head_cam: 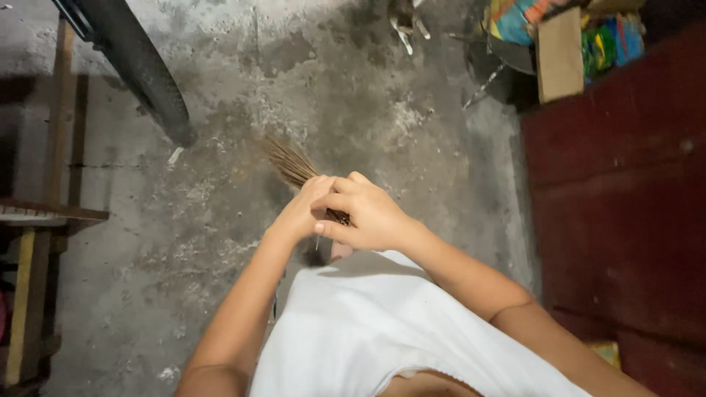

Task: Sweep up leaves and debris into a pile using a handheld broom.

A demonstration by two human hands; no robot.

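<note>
1. The grip of both hands is pressed together around a bundle of thin brown broom sticks (293, 163): the left hand (303, 209) wraps the bundle from the left, and the right hand (366, 215) folds over it from the right, fingers curled and thumb laid along the underside.
2. The two hands touch each other, the right hand's fingers lying partly over the left hand's.
3. The broom sticks fan out up and to the left of the hands; their loose tips spread above the concrete floor (220, 220), and the held end is hidden inside the hands.
4. The bundle sits just above the person's white shirt (382, 331), in front of the chest.
5. A dark tyre (143, 70) slants across the floor well up and to the left of the bundle.
6. A wooden frame (44, 220) stands far to the left of the bundle, at the picture's edge.
7. A dark red surface (618, 191) lies to the right of the bundle, past the right forearm.
8. A cardboard piece (560, 55) and colourful bags (610, 40) sit up and to the right of the bundle, near the top of the red surface.
</note>
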